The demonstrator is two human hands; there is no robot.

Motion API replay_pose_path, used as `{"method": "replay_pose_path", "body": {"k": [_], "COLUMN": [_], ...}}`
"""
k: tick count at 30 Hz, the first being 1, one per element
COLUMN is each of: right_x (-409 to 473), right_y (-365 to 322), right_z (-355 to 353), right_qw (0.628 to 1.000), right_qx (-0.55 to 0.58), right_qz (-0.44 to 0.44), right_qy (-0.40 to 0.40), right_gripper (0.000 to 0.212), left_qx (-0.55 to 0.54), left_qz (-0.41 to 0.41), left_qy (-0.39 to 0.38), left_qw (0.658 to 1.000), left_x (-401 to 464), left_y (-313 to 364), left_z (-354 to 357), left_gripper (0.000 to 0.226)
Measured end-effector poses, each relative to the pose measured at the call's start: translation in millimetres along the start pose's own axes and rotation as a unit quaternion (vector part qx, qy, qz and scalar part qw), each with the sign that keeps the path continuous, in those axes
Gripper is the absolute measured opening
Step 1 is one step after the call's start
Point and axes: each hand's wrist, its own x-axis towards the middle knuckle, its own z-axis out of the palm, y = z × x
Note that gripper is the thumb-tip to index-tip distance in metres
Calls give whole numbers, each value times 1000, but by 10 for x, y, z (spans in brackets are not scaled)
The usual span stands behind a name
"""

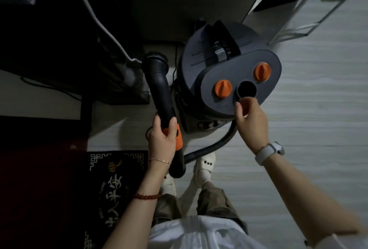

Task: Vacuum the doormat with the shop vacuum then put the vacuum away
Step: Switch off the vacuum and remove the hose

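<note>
Grey vacuum point(229, 73) standing on the floor point(308, 109), doormat point(115, 189) at lower left. Left hand point(162, 137) grips the black wand point(159, 93) (brush end pointing away). Right hand point(252, 121), fingers curled, pinches at the rim of the open port point(246, 89) between two orange knobs point(223, 89).

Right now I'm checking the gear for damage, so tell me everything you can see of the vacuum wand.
The vacuum wand is a black, plastic-looking tube with an orange collar near its lower end. It slants up and away from the person, bending into a round brush head near dark furniture. The left hand grips it at the collar. A dark hose seems to join its base. No damage shows in the dim light.
</note>
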Motion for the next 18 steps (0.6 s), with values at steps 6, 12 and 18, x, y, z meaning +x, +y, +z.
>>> {"method": "replay_pose_path", "body": {"k": [6, 12, 18], "right_x": [638, 740, 884], "right_y": [49, 103, 211], "right_z": [213, 333, 13], "right_qw": [967, 944, 943], "right_qx": [-230, -254, -218], "right_qz": [-103, -206, -235], "right_qy": [-26, -39, -93], "right_gripper": [41, 28, 32], "left_qx": [12, 30, 31], "left_qz": [-25, -47, -47], "left_qy": [30, 37, 36], "left_qw": [999, 998, 998], "left_x": [32, 24, -12], "left_y": [94, 118, 160], "left_z": [434, 621, 705], "left_gripper": [30, 38, 32]}}
